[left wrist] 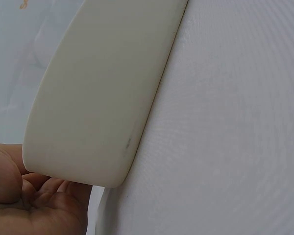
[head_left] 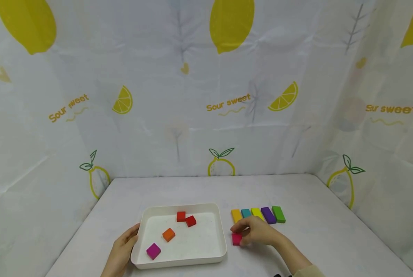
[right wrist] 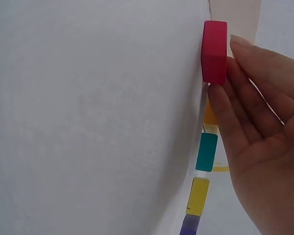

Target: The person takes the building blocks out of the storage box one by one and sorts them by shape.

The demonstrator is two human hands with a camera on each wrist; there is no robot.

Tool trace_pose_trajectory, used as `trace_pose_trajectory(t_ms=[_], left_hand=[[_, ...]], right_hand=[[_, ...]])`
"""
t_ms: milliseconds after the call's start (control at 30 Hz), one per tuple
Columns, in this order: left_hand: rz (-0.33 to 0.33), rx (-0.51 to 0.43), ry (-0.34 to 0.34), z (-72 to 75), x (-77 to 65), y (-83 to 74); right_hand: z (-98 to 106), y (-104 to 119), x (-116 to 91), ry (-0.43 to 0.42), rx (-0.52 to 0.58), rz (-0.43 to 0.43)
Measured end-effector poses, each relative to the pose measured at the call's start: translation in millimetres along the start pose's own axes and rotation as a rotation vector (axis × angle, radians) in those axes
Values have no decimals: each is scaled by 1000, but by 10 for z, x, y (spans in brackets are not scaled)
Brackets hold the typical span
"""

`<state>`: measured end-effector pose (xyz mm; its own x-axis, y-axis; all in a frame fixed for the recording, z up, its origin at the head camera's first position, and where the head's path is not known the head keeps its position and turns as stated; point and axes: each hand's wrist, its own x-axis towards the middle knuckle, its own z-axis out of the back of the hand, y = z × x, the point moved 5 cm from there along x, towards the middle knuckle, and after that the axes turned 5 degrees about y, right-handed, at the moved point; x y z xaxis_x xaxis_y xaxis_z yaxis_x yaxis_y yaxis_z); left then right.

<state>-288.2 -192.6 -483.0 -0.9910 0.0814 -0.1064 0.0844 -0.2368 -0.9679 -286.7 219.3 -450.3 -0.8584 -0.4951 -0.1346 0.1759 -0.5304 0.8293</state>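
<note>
A white tray [head_left: 192, 263] lies at the centre front of the table. Inside it are two red blocks [head_left: 181, 216], an orange block [head_left: 168, 234] and a magenta block [head_left: 153, 251]. My left hand [head_left: 121, 250] rests against the tray's left wall, its fingers loosely bent; the left wrist view shows it at a corner of the tray [left wrist: 88, 98]. To the right of the tray, my right hand [head_left: 256, 231] pinches a pinkish-red block [right wrist: 214, 51], with fingertips about it. That block is low at the tabletop; contact on its far side is hidden.
Behind the right hand lies a row of flat blocks: orange [head_left: 236, 215], teal [head_left: 246, 212], yellow [head_left: 257, 214], purple [head_left: 268, 215] and green [head_left: 278, 214]. A white table [head_left: 289, 192] carries everything. A lemon-print curtain [head_left: 158, 134] hangs around its back and sides.
</note>
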Motion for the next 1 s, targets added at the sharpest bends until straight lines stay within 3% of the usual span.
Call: trace_pose_trajectory(t_ms=[200, 533, 1000], left_hand=[[-14, -3, 9, -4, 5, -2], [-12, -3, 3, -6, 7, 6], [-18, -13, 15, -3, -9, -4]], right_hand=[[35, 117, 13, -45, -22, 18], [105, 416, 125, -90, -57, 116], [-261, 847, 574, -105, 54, 191]])
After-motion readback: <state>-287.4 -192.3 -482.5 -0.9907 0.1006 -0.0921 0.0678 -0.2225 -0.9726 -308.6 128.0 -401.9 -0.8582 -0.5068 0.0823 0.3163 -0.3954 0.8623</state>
